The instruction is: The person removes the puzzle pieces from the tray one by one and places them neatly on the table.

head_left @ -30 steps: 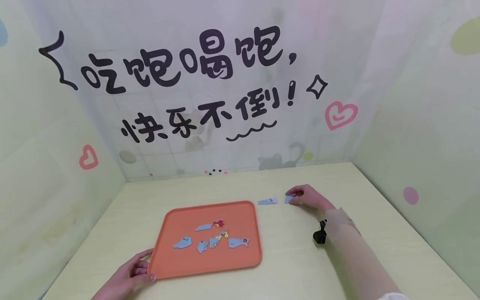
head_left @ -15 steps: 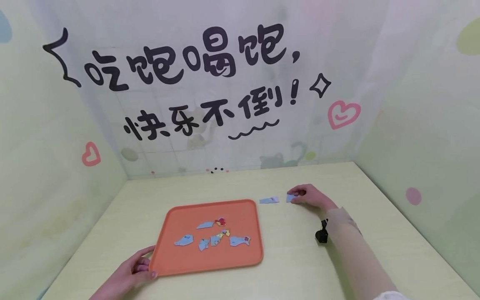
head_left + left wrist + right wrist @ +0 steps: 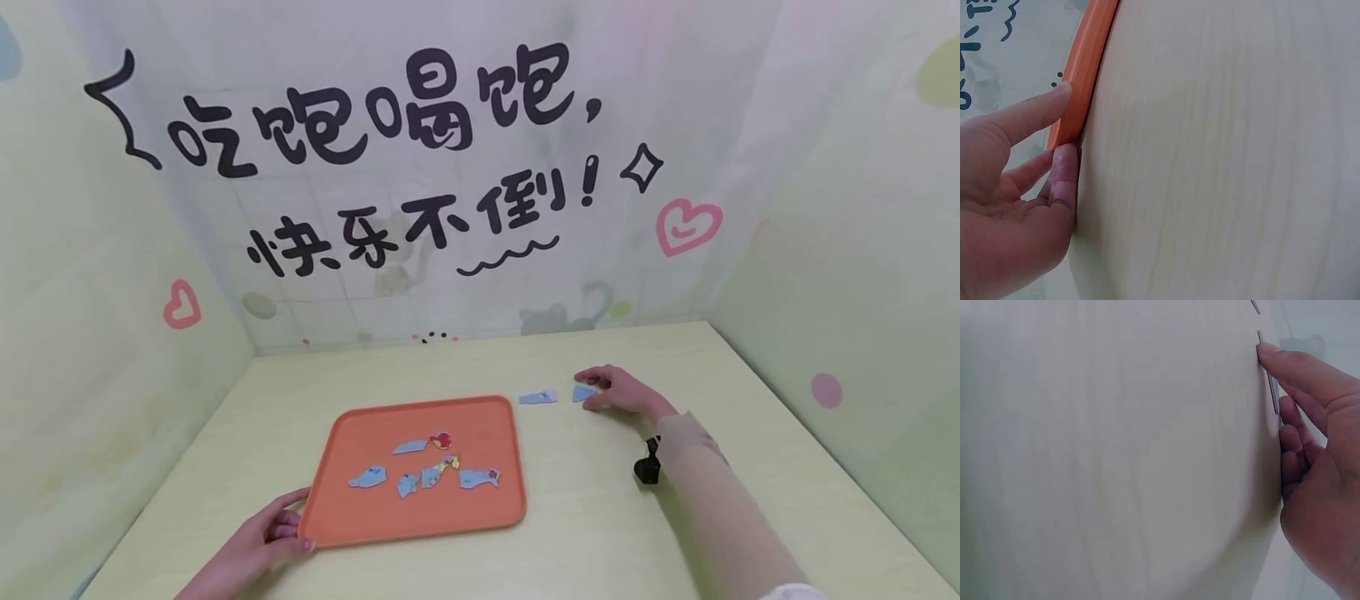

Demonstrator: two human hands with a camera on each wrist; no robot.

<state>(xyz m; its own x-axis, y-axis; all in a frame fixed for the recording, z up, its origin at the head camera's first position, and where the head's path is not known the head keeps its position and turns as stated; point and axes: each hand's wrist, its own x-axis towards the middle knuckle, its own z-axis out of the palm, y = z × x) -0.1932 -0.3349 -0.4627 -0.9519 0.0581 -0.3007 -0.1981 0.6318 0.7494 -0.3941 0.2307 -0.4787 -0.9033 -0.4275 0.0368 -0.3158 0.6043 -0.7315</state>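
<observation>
My left hand (image 3: pixel 258 537) holds the near-left corner of an orange tray (image 3: pixel 352 533). In the left wrist view, its thumb (image 3: pixel 1054 103) presses the tray's side, with the other fingers bent at the corner. Several light-blue puzzle pieces with coloured print lie apart on the tray, among them a red-printed piece (image 3: pixel 442 440). Beyond the tray, my right hand (image 3: pixel 618 392) is spread over a blue puzzle piece (image 3: pixel 582 392) lying on the table. The right thumb (image 3: pixel 1272 355) touches this piece's edge, while the index finger stands off its far side.
Another long blue piece (image 3: pixel 538 397) lies between the tray and my right hand. A black object (image 3: pixel 647 467) shows beside the right sleeve at the wrist. Printed fabric walls (image 3: pixel 480 317) border the pale wooden table (image 3: pixel 585 517) at the back and sides.
The right index finger has lifted away from the blue piece, uncovering more of it. The left hand stays at the tray corner. The head view has shifted slightly.
</observation>
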